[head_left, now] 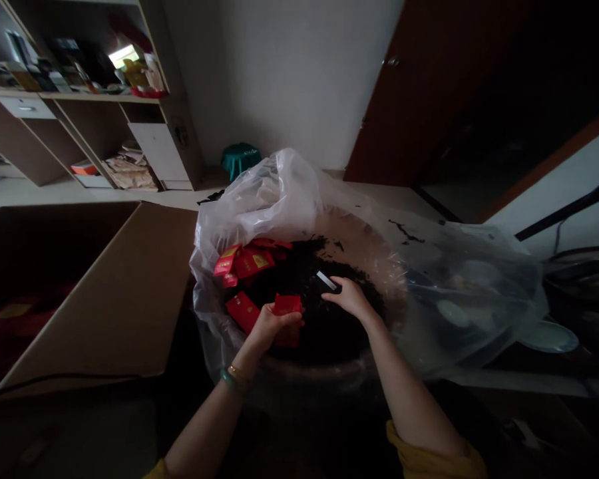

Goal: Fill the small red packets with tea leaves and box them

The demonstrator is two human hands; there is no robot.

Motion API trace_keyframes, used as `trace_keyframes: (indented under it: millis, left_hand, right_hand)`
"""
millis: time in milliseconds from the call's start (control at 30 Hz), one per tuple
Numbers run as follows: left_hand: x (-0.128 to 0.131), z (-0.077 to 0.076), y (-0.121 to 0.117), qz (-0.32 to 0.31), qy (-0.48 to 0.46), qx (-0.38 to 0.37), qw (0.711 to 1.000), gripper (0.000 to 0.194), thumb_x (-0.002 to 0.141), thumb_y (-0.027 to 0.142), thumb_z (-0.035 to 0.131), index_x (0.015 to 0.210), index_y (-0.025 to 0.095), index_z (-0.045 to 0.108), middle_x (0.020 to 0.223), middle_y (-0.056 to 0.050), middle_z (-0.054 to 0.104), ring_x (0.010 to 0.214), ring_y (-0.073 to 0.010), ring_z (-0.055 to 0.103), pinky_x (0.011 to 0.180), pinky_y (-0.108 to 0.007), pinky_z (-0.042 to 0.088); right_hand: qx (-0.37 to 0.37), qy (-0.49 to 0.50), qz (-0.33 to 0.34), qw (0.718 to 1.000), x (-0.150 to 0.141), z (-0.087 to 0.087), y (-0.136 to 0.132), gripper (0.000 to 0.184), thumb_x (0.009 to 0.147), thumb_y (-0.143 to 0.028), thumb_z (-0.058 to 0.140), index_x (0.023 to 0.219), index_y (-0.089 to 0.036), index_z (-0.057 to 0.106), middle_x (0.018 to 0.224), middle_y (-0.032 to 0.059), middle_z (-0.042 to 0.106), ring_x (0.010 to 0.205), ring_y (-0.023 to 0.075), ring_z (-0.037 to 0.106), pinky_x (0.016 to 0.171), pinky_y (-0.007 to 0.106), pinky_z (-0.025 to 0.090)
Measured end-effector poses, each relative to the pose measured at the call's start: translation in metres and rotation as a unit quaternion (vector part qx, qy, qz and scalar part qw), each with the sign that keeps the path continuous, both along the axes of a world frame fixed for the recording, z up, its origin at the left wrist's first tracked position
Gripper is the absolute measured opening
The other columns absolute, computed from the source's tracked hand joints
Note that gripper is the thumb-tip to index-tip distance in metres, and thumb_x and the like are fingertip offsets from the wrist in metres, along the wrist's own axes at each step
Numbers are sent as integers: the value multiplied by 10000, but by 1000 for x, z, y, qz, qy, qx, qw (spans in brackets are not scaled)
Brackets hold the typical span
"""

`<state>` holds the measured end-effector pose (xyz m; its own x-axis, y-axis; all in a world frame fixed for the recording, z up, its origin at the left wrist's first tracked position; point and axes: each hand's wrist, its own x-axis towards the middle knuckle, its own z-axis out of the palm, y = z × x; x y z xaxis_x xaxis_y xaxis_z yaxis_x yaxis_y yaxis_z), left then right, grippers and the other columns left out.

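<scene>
My left hand (268, 327) is closed around a small red packet (287, 304), held upright above a heap of dark dried leaves (332, 336). To its right, my right hand (352, 297) grips a small flat object with a pale strip and a dark end (326, 281), just over the leaves; its exact kind cannot be made out. Several more red packets (252, 262) with gold markings lie on the left side of the heap. One red packet (243, 312) rests right beside my left wrist. Clear plastic sheeting (292, 189) lines the wide round container around the leaves.
An open cardboard box (154, 286) with red packets inside stands at the left. Behind are a shelf unit (164, 146), a green-covered bin (240, 159) and a brown door (394, 100). Plastic sheeting spreads right, near a pale round dish (552, 337). Leaf bits lie on the floor.
</scene>
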<state>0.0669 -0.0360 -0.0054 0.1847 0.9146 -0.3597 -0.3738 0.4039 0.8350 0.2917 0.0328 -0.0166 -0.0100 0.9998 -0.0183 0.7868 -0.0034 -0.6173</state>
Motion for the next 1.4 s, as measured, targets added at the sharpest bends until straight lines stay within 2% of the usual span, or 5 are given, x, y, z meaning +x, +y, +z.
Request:
trace_keyframes:
  millis: [133, 300, 400, 633, 1400]
  left_hand:
    - [1, 0, -1, -3, 15, 8, 1000, 466, 432, 331, 895, 797, 95, 726, 783, -90, 741, 610, -185, 677, 602, -269, 509]
    - [3, 1, 0, -18, 31, 38, 999, 435, 451, 351, 888, 766, 101, 721, 682, -53, 720, 582, -162, 651, 615, -270, 504]
    - [4, 0, 1, -35, 38, 72, 996, 430, 464, 374, 878, 763, 107, 724, 666, -45, 718, 597, -169, 646, 635, -284, 510]
    - [4, -4, -1, -34, 48, 76, 995, 371, 468, 365, 873, 655, 102, 689, 589, -21, 690, 525, -132, 604, 562, -238, 474]
    - [6, -1, -2, -32, 58, 56, 996, 357, 463, 359, 871, 623, 101, 683, 566, -20, 667, 509, -128, 582, 547, -244, 455]
  right_hand:
    - [72, 96, 1, 993, 5, 17, -8, 561, 677, -275, 748, 1213, -193, 602, 1172, 100, 638, 1077, 242, 606, 951, 380, 456]
    - [49, 102, 175, 978, -22, 65, -31, 580, 637, -296, 802, 1189, -235, 631, 1096, 52, 638, 992, 204, 619, 893, 329, 480]
    - [23, 58, 219, 974, -47, 80, -39, 537, 609, -281, 827, 1122, -230, 676, 1000, 45, 649, 907, 196, 630, 821, 312, 493]
    - [3, 27, 195, 980, -69, 79, -42, 267, 656, -158, 768, 912, -228, 744, 868, 16, 685, 801, 165, 638, 749, 273, 472]
    - [34, 10, 190, 981, -69, 73, -45, 257, 682, -186, 749, 922, -279, 759, 782, -6, 631, 705, 143, 607, 667, 251, 447]
